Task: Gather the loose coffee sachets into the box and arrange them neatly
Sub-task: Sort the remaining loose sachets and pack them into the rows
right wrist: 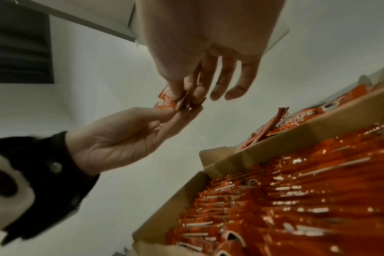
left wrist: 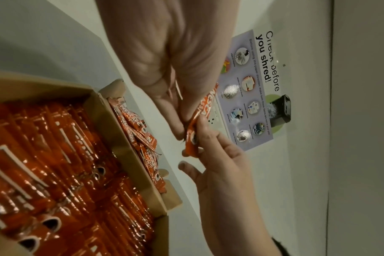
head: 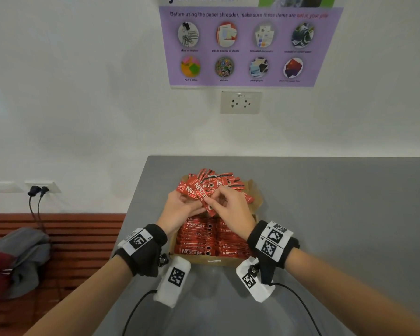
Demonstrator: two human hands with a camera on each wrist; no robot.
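Left grip: the left hand [head: 180, 206] pinches a small bunch of red sachets [head: 199, 194] between thumb and fingers, raised above the box; in the right wrist view its fingertips [right wrist: 175, 113] close on the lower ends of the sachets.
Right grip: the right hand [head: 230, 204] pinches the same bunch from the other side, thumb and forefinger closed on the sachet ends, the other fingers loosely extended.
Held sachets: a few narrow red sticks printed NESCAFE CLASSIC, fanned slightly, tilted up to the left in the head view; the exact count cannot be told.
Loose pile: more red sachets [head: 218, 180] lie jumbled on the open far flap, just behind the hands, overlapping at mixed angles.
Packed rows: sachets [head: 204, 241] stand on edge in two side-by-side rows in the box's near part, below the hands.
Box: a brown cardboard box [head: 218, 261] sits on the grey bench [head: 337, 214], its near wall facing the person.
Wrists: black bands with white marker tags and cabled white camera units on both wrists.
Wall: a purple poster [head: 247, 44] about paper shredding, with a double socket [head: 240, 102] beneath it.
Left of bench: a second socket [head: 43, 187] with two black plugs, and a grey bag [head: 17, 260] on slatted wood.
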